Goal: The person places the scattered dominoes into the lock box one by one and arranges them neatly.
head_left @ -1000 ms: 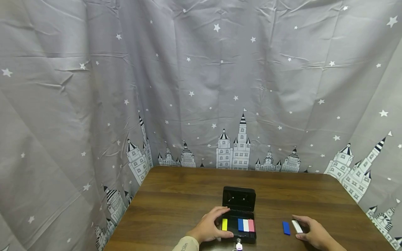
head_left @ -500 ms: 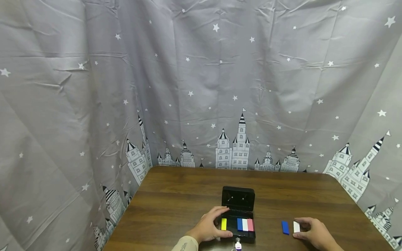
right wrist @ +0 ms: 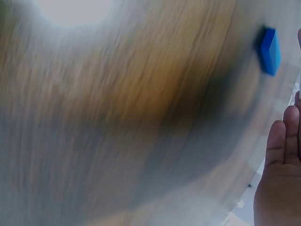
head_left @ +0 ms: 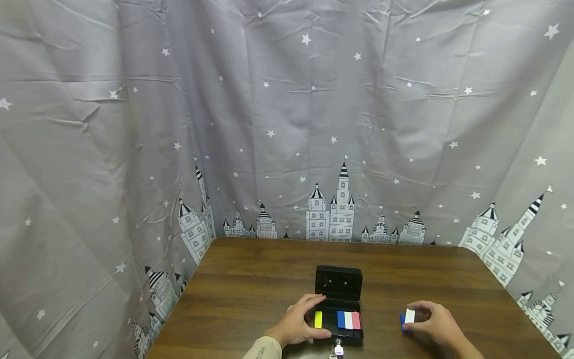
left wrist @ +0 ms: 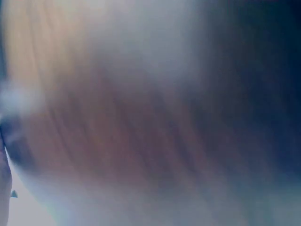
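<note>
A small black box [head_left: 330, 318] stands on the table with its lid [head_left: 338, 282] raised. My left hand [head_left: 293, 321] grips the box's left side, thumb at the front edge and fingers near the hinge. Inside the box lie a yellow block [head_left: 318, 319] at the left and, side by side at the right, a blue, a white and a pink strip [head_left: 356, 320]. To the right of the box, my right hand [head_left: 434, 323] pinches a white block [head_left: 409, 316] between thumb and fingers. It overlaps a blue block [head_left: 402, 322] on the table, which the right wrist view shows more plainly.
A key with a pale tag [head_left: 339, 349] hangs at the box's front. The brown wooden table [head_left: 260, 279] reaches back to a grey curtain [head_left: 278, 109] printed with stars and castles. The left wrist view is mostly blur.
My right hand has carried the white block leftward, from beside the blue block to in front of or over it. The left hand has stayed on the box.
</note>
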`<control>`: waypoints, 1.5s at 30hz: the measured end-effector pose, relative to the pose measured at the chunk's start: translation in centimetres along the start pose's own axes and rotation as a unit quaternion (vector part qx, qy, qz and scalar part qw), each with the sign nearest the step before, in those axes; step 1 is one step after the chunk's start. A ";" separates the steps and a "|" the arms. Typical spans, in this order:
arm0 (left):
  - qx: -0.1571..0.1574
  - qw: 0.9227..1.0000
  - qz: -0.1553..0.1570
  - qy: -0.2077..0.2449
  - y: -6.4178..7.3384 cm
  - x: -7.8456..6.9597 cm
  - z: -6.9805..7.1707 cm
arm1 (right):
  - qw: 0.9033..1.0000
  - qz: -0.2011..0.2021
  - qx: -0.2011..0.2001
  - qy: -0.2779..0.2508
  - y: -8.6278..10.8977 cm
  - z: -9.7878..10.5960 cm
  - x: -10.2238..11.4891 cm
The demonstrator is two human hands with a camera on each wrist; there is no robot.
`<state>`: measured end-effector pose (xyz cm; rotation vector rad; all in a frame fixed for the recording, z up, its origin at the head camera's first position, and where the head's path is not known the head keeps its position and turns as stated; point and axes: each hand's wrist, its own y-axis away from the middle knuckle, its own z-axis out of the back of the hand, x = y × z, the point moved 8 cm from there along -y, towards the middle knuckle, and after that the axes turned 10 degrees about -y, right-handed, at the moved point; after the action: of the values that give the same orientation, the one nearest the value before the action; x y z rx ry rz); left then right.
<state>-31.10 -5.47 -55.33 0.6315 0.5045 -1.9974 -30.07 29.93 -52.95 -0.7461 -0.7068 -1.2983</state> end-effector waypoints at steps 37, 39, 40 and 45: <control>-0.015 0.999 0.033 -0.005 -0.2 0.2 0.1 | 0.989 0.103 0.071 -0.084 -2.9 -8.5 9.1; -0.011 0.999 0.032 -0.007 -0.2 0.3 0.1 | 0.988 0.103 0.078 -0.083 -3.0 -9.1 9.6; -0.009 0.999 0.032 -0.006 -0.2 0.3 0.1 | 0.988 0.103 0.081 -0.083 -3.1 -9.5 9.8; -0.007 1.000 0.021 -0.018 -0.3 0.4 0.1 | 0.985 0.124 0.088 -0.085 -3.5 -10.9 11.0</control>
<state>-31.54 -5.65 -55.42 0.5907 0.4795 -1.9607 -31.57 14.33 -50.10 -0.7792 -0.8268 -0.9407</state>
